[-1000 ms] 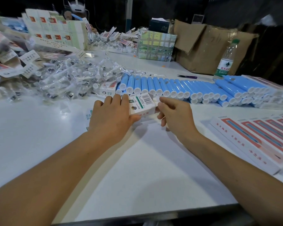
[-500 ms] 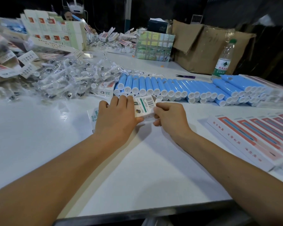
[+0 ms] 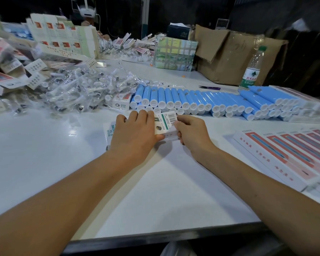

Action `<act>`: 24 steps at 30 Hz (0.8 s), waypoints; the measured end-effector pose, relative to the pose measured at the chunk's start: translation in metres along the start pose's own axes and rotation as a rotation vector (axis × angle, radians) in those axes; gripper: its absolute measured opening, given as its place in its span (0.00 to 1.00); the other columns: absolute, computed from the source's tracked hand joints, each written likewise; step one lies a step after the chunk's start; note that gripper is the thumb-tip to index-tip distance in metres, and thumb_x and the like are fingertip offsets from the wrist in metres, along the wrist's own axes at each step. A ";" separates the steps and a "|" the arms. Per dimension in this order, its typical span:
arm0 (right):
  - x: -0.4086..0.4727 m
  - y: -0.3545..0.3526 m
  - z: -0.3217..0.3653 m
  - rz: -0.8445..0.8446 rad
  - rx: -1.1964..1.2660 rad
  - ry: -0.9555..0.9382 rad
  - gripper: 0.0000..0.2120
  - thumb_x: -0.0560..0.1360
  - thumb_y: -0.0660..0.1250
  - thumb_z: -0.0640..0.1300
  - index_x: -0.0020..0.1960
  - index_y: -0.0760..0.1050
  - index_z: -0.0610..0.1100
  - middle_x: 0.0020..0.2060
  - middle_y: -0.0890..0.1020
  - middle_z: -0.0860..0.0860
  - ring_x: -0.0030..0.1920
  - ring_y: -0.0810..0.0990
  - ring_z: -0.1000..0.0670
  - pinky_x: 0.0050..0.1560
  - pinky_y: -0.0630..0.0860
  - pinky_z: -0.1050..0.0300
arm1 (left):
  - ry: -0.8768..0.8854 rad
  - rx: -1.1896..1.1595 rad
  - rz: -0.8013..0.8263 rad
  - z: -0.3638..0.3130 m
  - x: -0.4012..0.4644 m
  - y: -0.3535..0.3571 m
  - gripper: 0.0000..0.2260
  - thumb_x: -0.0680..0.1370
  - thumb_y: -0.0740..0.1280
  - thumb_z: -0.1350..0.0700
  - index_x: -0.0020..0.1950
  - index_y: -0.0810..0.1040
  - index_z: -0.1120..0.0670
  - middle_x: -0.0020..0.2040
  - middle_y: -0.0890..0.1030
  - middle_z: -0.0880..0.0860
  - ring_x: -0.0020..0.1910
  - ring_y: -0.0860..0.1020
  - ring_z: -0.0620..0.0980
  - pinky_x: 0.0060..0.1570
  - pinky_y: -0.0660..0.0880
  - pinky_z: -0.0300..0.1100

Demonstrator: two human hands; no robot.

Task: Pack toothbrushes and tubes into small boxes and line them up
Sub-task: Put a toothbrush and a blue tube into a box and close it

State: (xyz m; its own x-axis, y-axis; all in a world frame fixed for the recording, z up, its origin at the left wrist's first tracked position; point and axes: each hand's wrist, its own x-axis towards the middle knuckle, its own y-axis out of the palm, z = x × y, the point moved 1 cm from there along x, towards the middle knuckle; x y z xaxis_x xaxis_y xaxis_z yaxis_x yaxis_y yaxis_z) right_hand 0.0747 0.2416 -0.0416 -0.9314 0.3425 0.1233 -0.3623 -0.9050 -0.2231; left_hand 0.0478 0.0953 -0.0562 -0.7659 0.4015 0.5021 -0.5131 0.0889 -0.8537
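Your left hand [image 3: 135,133] lay over a small white box [image 3: 164,124] with its fingers curled across the top and the thumb tucked under the near edge, so it gripped the box from the left. Your right hand [image 3: 190,133] pinched the same box at its right end, fingertips folded round the end face beside the barcode label. The box sat between the two hands, tilted a little up off the white table [image 3: 155,191]; whether its end flap was closed could not be told, since your fingers covered it.

Just beyond the grip ran a row of blue tubes [image 3: 201,100] with white caps facing you, stacked in two layers and reaching well off to the right of your right hand. Beyond and to the left of your left hand spread a heap of toothbrush heads in clear wrappers [image 3: 78,89], with one printed small box [image 3: 121,103] at its right edge, near the first tubes. To the right of your right hand, apart from it, long flat red-and-white cartons [image 3: 284,156] lay side by side.

Toward you from the grip the tabletop was bare as far as its near edge, and your forearms crossed that room.
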 end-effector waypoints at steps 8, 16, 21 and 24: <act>0.004 -0.002 -0.003 -0.002 0.061 0.045 0.16 0.76 0.60 0.30 0.34 0.77 0.45 0.30 0.77 0.53 0.21 0.72 0.64 0.22 0.65 0.71 | 0.015 -0.011 0.002 -0.002 0.000 -0.001 0.28 0.77 0.52 0.35 0.68 0.62 0.55 0.60 0.71 0.52 0.58 0.69 0.52 0.51 0.62 0.48; 0.008 -0.006 -0.005 0.003 -0.367 -0.167 0.12 0.77 0.60 0.36 0.37 0.75 0.34 0.36 0.78 0.47 0.38 0.75 0.48 0.39 0.72 0.55 | 0.007 -0.038 0.033 0.000 0.001 -0.002 0.28 0.77 0.51 0.34 0.67 0.62 0.54 0.60 0.71 0.51 0.58 0.69 0.52 0.51 0.62 0.47; 0.015 -0.021 0.002 -0.243 -0.384 -0.281 0.27 0.74 0.68 0.54 0.71 0.66 0.51 0.59 0.66 0.53 0.57 0.68 0.54 0.52 0.68 0.64 | -0.067 -0.108 0.044 0.007 0.003 -0.008 0.34 0.75 0.45 0.34 0.72 0.60 0.54 0.64 0.70 0.53 0.61 0.69 0.54 0.52 0.64 0.48; 0.018 -0.016 0.005 -0.027 0.505 0.281 0.28 0.74 0.70 0.48 0.71 0.65 0.44 0.62 0.77 0.42 0.55 0.80 0.44 0.48 0.80 0.48 | -0.065 -0.126 0.043 0.006 0.002 -0.011 0.34 0.74 0.44 0.34 0.73 0.59 0.54 0.65 0.70 0.53 0.61 0.69 0.54 0.53 0.64 0.48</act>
State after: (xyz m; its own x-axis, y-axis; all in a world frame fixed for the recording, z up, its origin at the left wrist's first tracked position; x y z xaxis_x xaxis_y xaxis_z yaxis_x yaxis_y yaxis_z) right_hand 0.0643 0.2612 -0.0312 -0.9207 0.3584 -0.1544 -0.3884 -0.8798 0.2740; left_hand 0.0496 0.0898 -0.0454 -0.8116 0.3478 0.4693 -0.4301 0.1879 -0.8830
